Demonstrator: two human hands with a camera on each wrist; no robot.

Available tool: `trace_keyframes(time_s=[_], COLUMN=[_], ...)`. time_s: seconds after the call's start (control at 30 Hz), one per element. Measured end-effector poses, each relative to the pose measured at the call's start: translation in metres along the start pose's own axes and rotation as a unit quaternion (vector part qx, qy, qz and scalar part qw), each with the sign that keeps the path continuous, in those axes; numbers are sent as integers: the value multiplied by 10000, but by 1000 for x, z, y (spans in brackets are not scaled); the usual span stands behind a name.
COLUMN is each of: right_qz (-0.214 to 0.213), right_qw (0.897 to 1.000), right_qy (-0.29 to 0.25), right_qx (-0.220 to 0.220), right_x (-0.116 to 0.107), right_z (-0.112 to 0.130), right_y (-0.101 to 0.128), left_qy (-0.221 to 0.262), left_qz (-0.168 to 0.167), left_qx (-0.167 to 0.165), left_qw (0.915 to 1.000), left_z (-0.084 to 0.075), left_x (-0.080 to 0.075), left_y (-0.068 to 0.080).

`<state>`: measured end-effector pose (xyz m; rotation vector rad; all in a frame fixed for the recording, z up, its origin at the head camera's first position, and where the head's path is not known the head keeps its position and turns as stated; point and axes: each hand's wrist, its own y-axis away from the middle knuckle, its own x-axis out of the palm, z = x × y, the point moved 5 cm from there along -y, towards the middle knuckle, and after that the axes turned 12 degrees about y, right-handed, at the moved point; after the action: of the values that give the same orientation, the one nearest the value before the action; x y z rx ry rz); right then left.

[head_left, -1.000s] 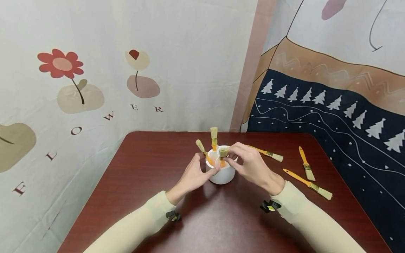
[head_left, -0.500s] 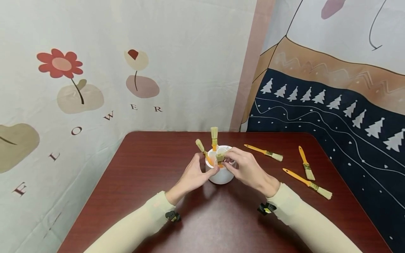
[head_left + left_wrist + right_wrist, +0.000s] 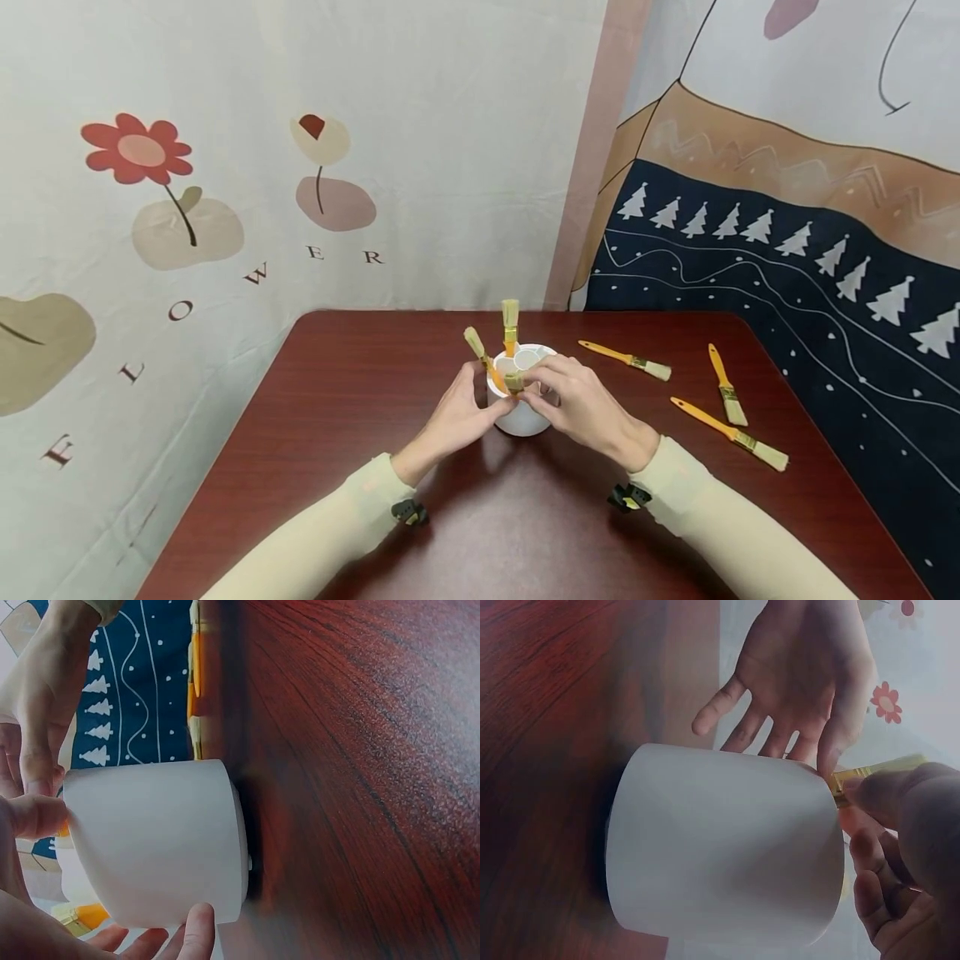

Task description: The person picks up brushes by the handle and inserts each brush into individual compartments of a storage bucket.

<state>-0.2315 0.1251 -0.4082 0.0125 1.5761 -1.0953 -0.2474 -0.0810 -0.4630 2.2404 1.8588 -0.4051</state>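
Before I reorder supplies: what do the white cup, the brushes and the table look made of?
The white cup looks like matte plastic or ceramic: smooth, opaque, no gloss; I cannot tell which. The brushes seem to have glossy orange handles, plastic or painted wood, brassy metal ferrules and pale bristles. The table shows reddish wood grain with sheen, likely veneer or laminate.

white cup [image 3: 522,417], orange-handled brushes [image 3: 727,386], dark-red table [image 3: 360,400]
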Motion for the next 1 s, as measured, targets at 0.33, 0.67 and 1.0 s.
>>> trace_keyframes(time_s=[0.33,0.67,1.0], right_qz=[-168,-113,-183], right_qw=[9996,9990,9955], right_qy=[-207,-126,53], right_qx=[45,417,931], right_x=[-7,-21,-35], right_z=[1,-7,-29], right_y=[5,16,30], left_qy=[147,332,809], left_qz=[33,147,388], left_qx=[52,79,-79], left_qw=[9999,9993,9959], left_z=[-2,-2,3], left_x=[-1,2,3], left_y=[-1,-5,-12])
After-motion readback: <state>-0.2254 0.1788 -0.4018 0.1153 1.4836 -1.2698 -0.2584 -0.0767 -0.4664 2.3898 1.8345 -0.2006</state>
